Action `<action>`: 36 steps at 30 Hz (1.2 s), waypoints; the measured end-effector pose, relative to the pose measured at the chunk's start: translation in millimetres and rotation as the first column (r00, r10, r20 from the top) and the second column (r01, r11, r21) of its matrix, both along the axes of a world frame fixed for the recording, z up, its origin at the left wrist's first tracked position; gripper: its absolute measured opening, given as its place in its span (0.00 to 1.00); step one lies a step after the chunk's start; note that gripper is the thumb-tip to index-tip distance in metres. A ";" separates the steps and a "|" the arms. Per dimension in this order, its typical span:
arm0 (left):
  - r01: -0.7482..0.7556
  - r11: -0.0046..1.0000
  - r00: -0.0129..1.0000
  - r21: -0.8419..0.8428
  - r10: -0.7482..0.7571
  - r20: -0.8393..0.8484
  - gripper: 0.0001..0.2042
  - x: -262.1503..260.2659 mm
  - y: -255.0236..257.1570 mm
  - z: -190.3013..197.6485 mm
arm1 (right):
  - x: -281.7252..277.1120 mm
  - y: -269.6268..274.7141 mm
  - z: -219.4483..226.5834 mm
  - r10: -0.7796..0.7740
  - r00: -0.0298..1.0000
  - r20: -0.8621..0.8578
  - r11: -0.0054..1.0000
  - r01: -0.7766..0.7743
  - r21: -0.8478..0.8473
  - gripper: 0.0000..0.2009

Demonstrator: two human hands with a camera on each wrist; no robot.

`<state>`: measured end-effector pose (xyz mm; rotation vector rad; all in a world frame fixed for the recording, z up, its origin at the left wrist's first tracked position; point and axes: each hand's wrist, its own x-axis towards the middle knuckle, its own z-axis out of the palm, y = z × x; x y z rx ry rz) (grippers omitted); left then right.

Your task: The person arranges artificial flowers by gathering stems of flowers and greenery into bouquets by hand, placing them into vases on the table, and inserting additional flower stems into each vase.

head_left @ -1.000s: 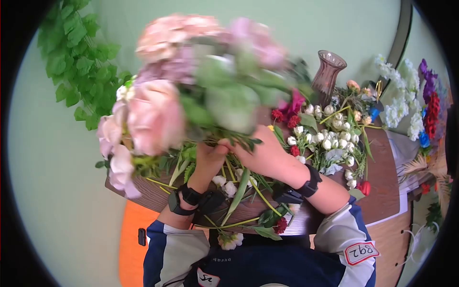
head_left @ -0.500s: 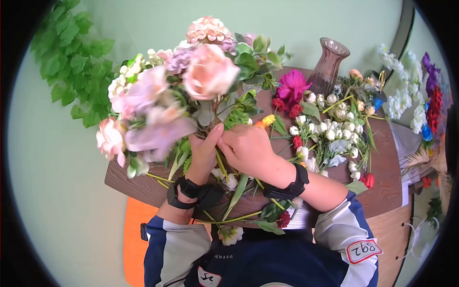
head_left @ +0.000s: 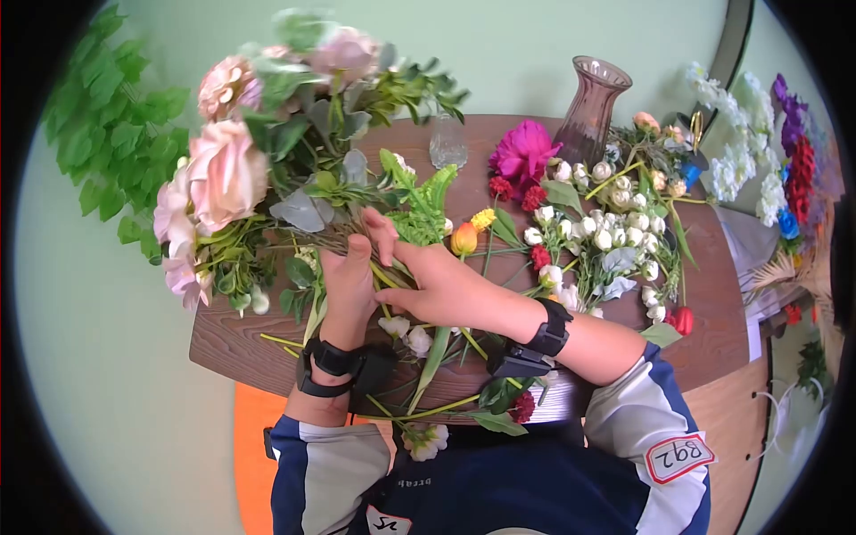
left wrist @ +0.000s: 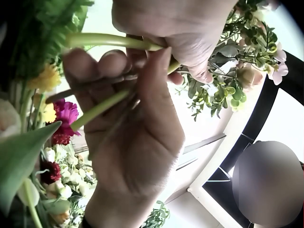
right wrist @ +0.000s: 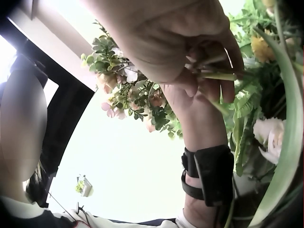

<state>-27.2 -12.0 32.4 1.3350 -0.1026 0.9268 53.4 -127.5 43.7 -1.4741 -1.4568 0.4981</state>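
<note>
Head view: both hands work at the stems (head_left: 337, 234) of one large bouquet (head_left: 227, 174). The left hand (head_left: 346, 285) grips the stems, thumb raised along the near side; its other fingers are largely hidden. The right hand (head_left: 437, 283) also grips the stems, its fingers curled round them, directly beside the left thumb.

The bouquet, of pink and lilac blooms with grey-green foliage, leans left, its heads beyond and to the left of the left fingers. Its outer parts are blurred.

Left wrist view: a thick green stem (left wrist: 107, 41) and thinner stems pass between the two hands; the right thumb lies across them, opposite the curled right fingers. Right wrist view: stem ends project past the right fingers.

Surroundings, referenced to the right fingers: a fern spray (head_left: 421, 207) stands just beyond; an orange tulip (head_left: 464, 239) is to the right. A clear glass vase (head_left: 448, 144) is farther beyond. Beyond and to the right are a magenta bloom (head_left: 523, 153), a cluster of white buds (head_left: 615, 223) and an upright purple vase (head_left: 593, 107). The wooden table (head_left: 241, 348) extends below both hands.
</note>
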 end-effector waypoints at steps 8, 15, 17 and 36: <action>0.069 0.989 0.997 0.128 -0.063 -0.050 0.15 -0.4 -0.6 2.7 | 4.5 -6.2 14.8 0.142 0.986 -0.082 0.963 -0.157 -0.217 0.14; 0.153 0.973 0.988 -0.174 -0.153 0.012 0.13 -0.3 -10.4 4.3 | -2.2 -1.9 -1.9 0.044 0.998 -0.051 0.992 -0.049 -0.114 0.16; 0.186 0.956 0.982 -0.226 -0.172 0.081 0.13 -1.0 -10.0 2.0 | -4.3 -2.6 -3.5 0.035 0.997 -0.070 0.998 -0.039 -0.053 0.16; 0.086 0.921 0.988 -0.379 -0.129 -0.088 0.03 -11.7 -13.5 2.5 | -18.0 4.0 -28.2 -0.150 0.967 0.207 0.989 0.147 0.033 0.08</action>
